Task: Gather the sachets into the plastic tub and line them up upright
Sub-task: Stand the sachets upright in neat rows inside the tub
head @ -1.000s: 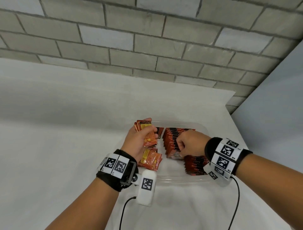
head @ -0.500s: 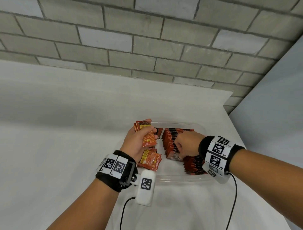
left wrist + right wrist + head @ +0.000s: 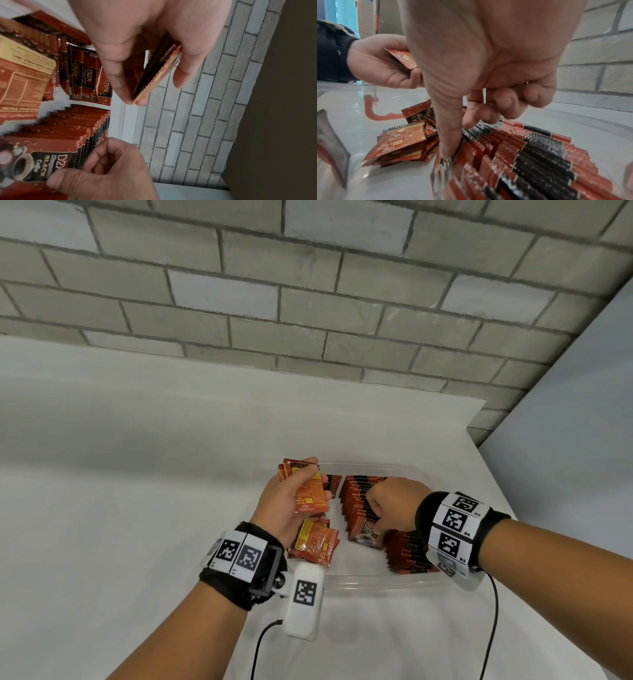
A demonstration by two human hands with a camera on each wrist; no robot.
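Front sachet [image 3: 444, 174] under right thumb, beside fingers [image 3: 481, 116].

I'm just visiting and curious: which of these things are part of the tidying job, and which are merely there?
Job: plastic tub, upright row of sachets, loose sachets, sachets in the left hand, right hand.
Just there: wrist cables, brick wall.

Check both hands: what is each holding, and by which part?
Left hand grips a small stack of sachets across its faces, thumb on front. Right hand pinches the top edge of the front sachet in the upright row.
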